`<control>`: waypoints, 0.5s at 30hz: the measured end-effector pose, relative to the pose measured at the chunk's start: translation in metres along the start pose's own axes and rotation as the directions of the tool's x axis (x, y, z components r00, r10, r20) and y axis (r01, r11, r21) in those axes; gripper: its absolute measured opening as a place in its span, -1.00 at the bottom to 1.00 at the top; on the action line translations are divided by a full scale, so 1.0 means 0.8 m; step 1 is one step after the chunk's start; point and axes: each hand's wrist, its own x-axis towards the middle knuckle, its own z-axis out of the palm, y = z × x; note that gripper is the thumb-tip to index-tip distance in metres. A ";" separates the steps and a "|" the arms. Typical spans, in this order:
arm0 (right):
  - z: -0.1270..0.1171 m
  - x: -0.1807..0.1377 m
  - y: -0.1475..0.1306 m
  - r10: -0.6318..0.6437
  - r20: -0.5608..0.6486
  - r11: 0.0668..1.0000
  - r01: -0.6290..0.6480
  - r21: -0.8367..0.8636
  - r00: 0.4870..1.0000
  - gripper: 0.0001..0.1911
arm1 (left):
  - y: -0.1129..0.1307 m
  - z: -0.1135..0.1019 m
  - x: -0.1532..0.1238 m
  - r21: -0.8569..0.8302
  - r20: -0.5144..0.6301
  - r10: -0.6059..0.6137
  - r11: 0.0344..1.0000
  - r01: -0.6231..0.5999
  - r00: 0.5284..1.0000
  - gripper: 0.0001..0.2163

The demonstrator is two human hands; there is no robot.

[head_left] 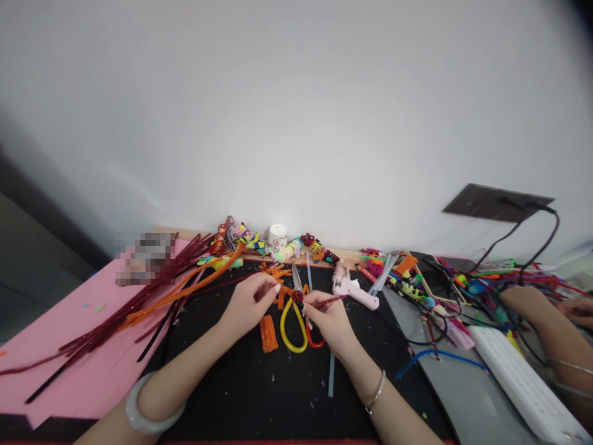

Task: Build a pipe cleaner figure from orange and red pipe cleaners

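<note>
My right hand (330, 321) pinches a dark red pipe cleaner (298, 297), its end wound into a small coil and its tail sticking out to the right. To the left, my left hand (250, 301) has thumb and forefinger pressed together; whether anything small is between them I cannot make out. Scissors (293, 347) with one yellow and one red handle loop lie below, their blades pointing at the wall, partly behind my right hand. Beside them rests a folded orange pipe cleaner bundle (268, 334). More bent orange pieces (277, 272) lie past my left fingertips.
A pink glue gun (356, 289) lies right of my hands. Long dark red pipe cleaners (118, 309) spread over pink sheets (55, 358). A white tub (278, 236) stands by the wall. At right are a white power strip (519, 377), cables and another person's arm (532, 315).
</note>
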 end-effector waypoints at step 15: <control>-0.005 0.001 -0.007 -0.245 -0.048 0.942 0.226 -0.248 0.968 -0.84 | 0.008 -0.010 -0.008 0.276 0.324 0.035 0.952 -0.130 0.945 -0.83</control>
